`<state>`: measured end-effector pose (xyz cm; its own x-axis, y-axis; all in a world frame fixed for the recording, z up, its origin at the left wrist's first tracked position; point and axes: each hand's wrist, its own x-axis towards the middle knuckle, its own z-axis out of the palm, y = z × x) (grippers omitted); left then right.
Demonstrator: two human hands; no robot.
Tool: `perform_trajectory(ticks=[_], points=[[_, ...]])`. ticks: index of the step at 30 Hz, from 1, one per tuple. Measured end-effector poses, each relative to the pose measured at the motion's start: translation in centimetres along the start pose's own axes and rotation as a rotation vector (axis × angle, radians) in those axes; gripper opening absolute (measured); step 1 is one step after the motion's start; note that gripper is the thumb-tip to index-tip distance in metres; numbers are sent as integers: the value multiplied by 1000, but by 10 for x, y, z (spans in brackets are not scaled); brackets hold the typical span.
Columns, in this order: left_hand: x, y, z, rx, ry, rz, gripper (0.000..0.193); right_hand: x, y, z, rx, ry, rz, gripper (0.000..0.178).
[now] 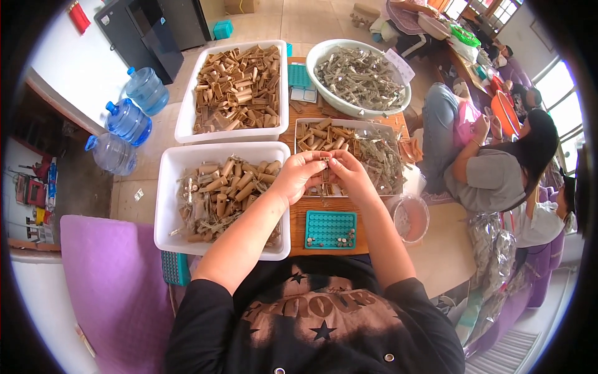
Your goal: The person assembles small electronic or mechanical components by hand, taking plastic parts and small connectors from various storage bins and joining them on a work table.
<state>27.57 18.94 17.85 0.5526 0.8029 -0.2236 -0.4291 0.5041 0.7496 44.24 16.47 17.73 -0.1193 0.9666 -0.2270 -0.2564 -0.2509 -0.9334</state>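
Note:
My left hand and my right hand meet over the near edge of a shallow white box. Their fingertips pinch a small brownish piece between them; a narrow strip hangs below it, and my fingers cover most of it. That box holds tan cylinder-like pieces on its left and grey-green strips in clear wrap on its right. Just below my hands lies a teal compartment tray with several small round bits along its near side.
At left stand two white tubs, the nearer with tan cylinders and clear wrap, the farther full of tan pieces. A pale basin heaped with grey-green strips is at far right. A clear tub and a seated person are on the right.

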Motion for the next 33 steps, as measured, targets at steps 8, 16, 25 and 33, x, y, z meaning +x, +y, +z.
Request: perform_trajectory(ticks=[8,16,25,33], points=[[7,-2,-10,-201,31,53,26,-14,37,-21,-1178,215,-263,21],[9,-2,-5,-208,45,40,29,-16,36,-31,-1428,278,-192,19],[7,2,-6,-140,39,53,29,-43,-19,-34,-808,287,-205,35],[3,4,0,-96,27,47,31,-33,-26,15,-20,219,-226,23]])
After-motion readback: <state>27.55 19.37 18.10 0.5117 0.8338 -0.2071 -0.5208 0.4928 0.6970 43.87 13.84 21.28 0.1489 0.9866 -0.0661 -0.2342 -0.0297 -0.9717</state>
